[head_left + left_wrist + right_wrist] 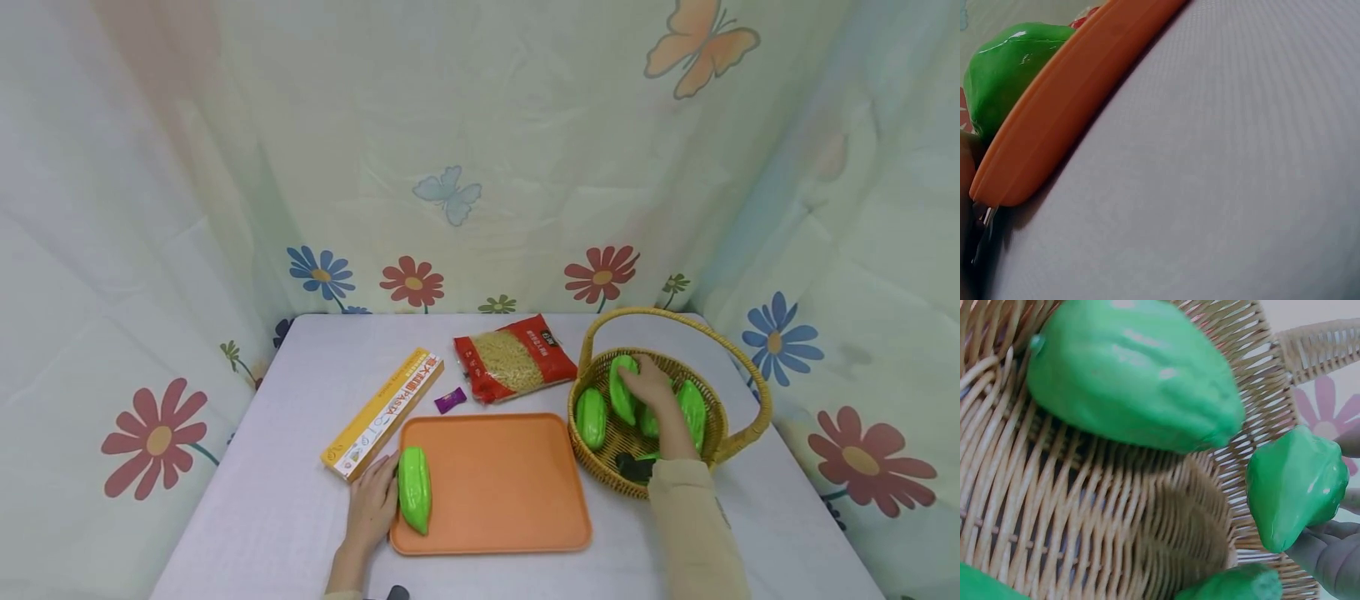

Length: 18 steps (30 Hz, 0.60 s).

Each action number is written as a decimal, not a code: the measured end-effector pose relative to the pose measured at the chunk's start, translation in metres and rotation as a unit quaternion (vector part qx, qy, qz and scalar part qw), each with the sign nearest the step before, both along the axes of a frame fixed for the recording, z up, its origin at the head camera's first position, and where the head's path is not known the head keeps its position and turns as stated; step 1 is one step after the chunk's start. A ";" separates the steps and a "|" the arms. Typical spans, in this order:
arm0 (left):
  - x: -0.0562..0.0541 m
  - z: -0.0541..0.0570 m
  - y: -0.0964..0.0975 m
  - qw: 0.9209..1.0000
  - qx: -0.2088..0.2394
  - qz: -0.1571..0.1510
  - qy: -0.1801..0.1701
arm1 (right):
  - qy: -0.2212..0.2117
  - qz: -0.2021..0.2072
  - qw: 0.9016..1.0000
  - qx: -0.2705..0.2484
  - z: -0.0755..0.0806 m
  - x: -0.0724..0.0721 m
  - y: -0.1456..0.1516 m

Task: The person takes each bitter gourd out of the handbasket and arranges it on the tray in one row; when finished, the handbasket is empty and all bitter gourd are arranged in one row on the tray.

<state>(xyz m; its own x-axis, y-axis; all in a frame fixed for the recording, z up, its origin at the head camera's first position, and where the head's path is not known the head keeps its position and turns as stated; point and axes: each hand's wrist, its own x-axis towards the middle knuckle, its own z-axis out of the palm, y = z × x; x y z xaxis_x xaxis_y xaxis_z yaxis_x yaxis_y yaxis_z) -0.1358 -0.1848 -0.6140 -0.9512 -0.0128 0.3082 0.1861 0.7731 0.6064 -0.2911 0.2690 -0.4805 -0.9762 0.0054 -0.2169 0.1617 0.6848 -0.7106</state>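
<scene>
My right hand is inside the wicker basket and grips one glossy green papaya-like fruit near the far left rim. In the right wrist view that fruit is held between fingers and thumb, tip toward the camera. Several similar green fruits, such as one on the left, lie in the basket. On the left part of the orange tray lies another green fruit. Against the tray's left rim rests my left hand, close beside that fruit; its fingertips are partly hidden.
A yellow and white pasta box lies slanted left of the tray. Behind the tray are a small purple packet and a red bag of pasta. The basket's tall handle arches over its far side. A flowered curtain surrounds the table.
</scene>
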 end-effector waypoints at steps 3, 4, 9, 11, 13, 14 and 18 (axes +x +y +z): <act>0.000 -0.002 0.000 1.000 -0.002 0.000 0.005 | 0.004 0.000 1.000 -0.014 0.004 0.002 0.000; 0.000 -0.003 0.000 1.000 -0.002 0.000 0.005 | 0.006 0.000 1.000 -0.016 0.006 0.003 -0.001; 0.000 -0.004 -0.001 1.000 -0.003 0.002 0.001 | 0.022 -0.005 1.000 -0.019 0.013 0.007 -0.007; 0.000 -0.003 -0.001 1.000 0.001 0.003 -0.003 | 0.028 -0.005 0.999 -0.023 0.017 0.009 -0.011; 0.000 -0.003 -0.001 1.000 0.000 0.004 -0.006 | 0.035 -0.004 0.999 -0.028 0.020 0.012 -0.014; 0.000 -0.003 -0.001 1.000 0.001 0.004 -0.009 | 0.038 -0.003 0.999 -0.029 0.022 0.013 -0.016; -0.001 -0.002 -0.001 1.000 0.010 0.003 -0.015 | 0.053 0.000 0.998 -0.034 0.030 0.020 -0.023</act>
